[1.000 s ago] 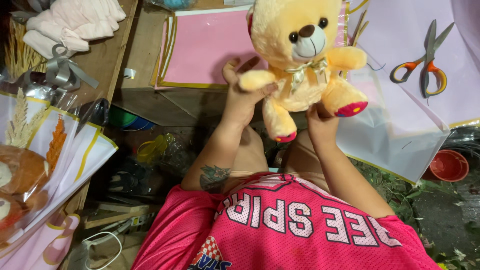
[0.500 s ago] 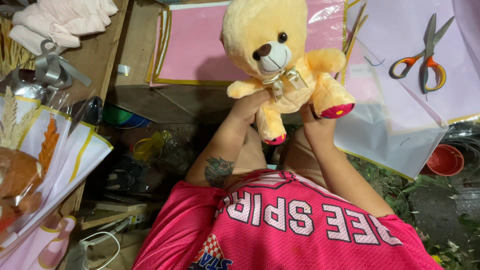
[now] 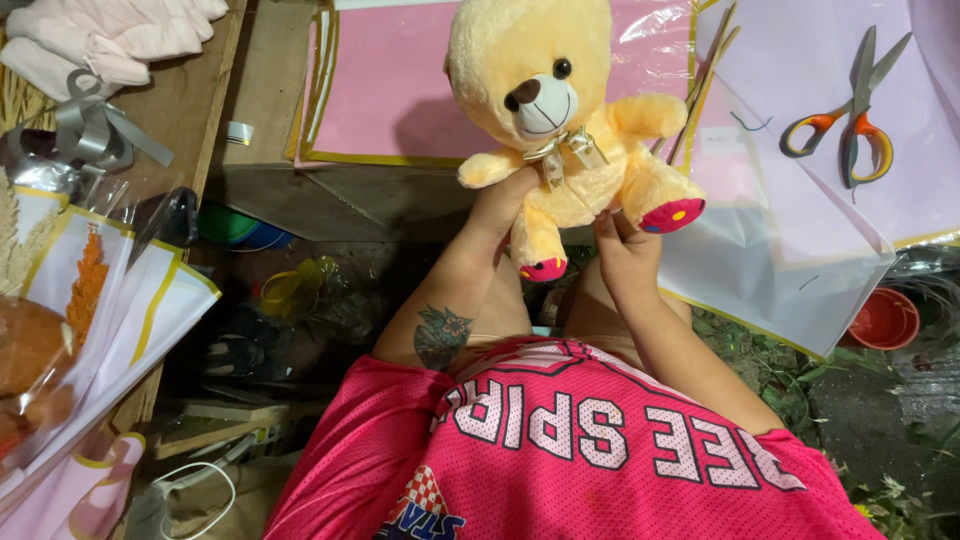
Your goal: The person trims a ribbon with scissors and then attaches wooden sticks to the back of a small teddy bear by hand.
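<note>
- A small gift-wrapping or bouquet-making workshop, probably informal, seen from above.
- Pink wrapping sheets [image 3: 400,90] with gold edges cover a wooden worktable [image 3: 265,100].
- Orange-handled scissors [image 3: 850,110] lie on pale paper.
- Silver ribbon [image 3: 90,135] and wrapped bouquets [image 3: 90,310] sit at the left.
- Clutter below the table is too dark to identify.

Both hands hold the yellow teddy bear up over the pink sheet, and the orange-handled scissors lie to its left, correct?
Not quite. The head view shows the scissors to the right of the teddy bear. The left hand and right hand do hold it over the pink sheet.
</note>
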